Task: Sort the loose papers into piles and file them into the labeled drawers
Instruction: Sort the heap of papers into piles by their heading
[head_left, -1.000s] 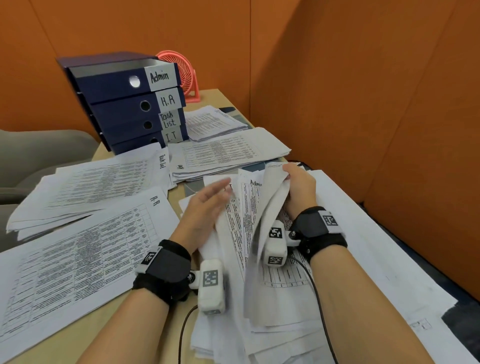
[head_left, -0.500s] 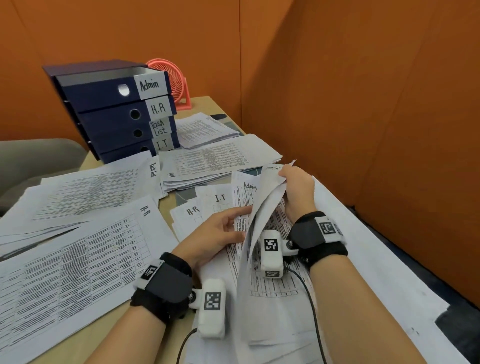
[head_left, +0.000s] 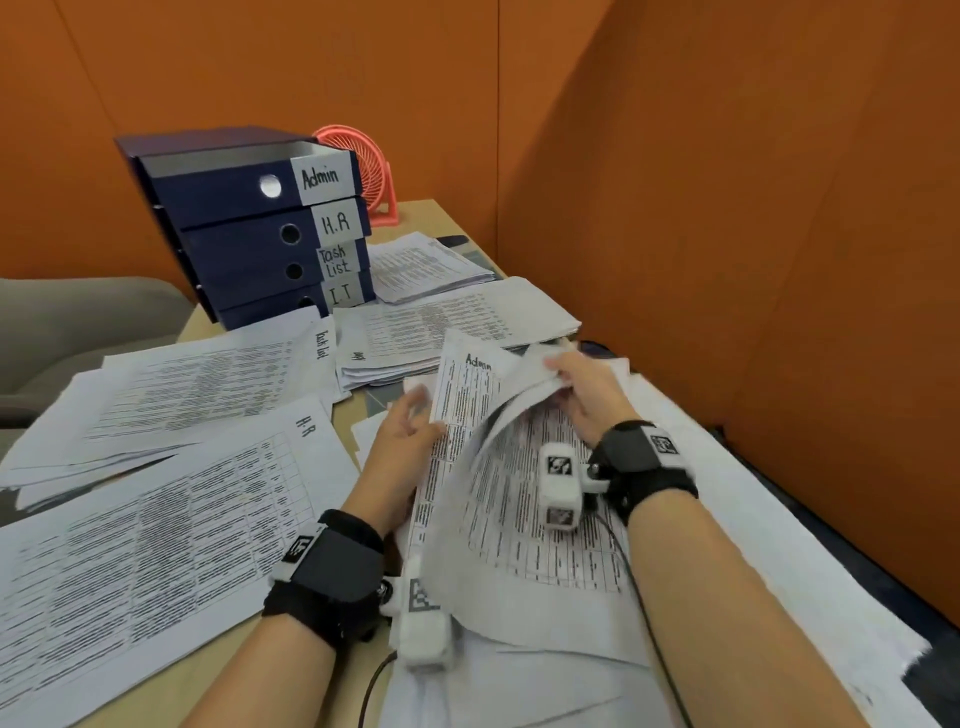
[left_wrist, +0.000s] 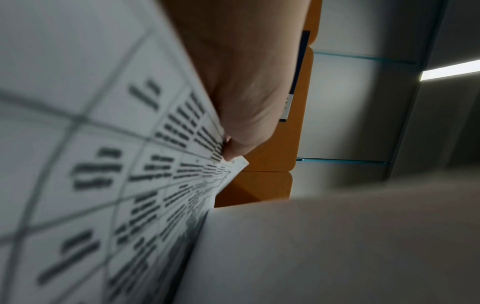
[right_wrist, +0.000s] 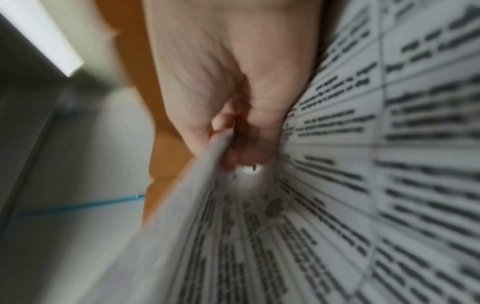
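Beside the orange wall (head_left: 753, 260), each hand, left hand (head_left: 402, 434) and right hand (head_left: 587, 395), pinches an Admin sheet (head_left: 467, 395) edge.

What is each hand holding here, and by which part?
The right hand grips lifted sheets by their far top edge. The left hand pinches the Admin sheet at its left edge.

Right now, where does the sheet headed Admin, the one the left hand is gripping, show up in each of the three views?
Head: Admin sheet centre, left hand gripping its left edge.
Left wrist: fills the left half, thumb pinching its edge.
Right wrist: cannot tell; blurred printed sheets only.
Shared landmark: orange partition.
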